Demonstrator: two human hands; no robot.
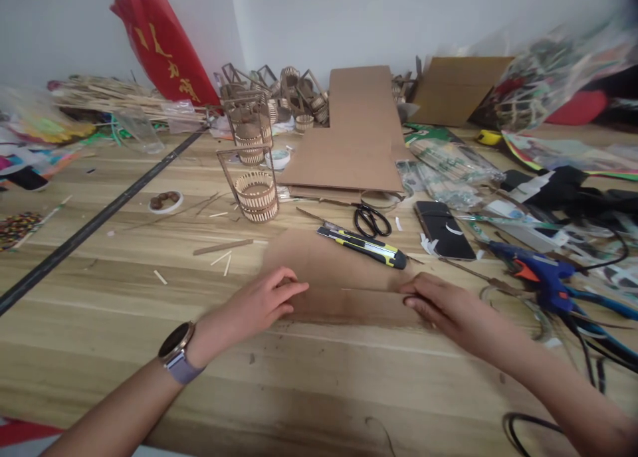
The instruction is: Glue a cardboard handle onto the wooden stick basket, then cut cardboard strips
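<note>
A brown cardboard piece (299,252) lies on the table in front of me, its near part a darker strip (349,305) with a straight upper edge. My right hand (441,304) pinches the right end of this strip between thumb and fingers. At the left end is my left hand (266,299), its thumb and fingers curved around the cardboard's edge. A black and yellow-green utility knife (363,247) rests on the far part of the cardboard. Just behind the knife are black-handled scissors (371,219).
Small slatted baskets with tall handles (256,196) stand at centre left and back. Behind is a large cardboard sheet (343,158). To the right lie a phone (443,230) and a blue glue gun (541,271) with cables. A dark metal strip (109,214) crosses the left side.
</note>
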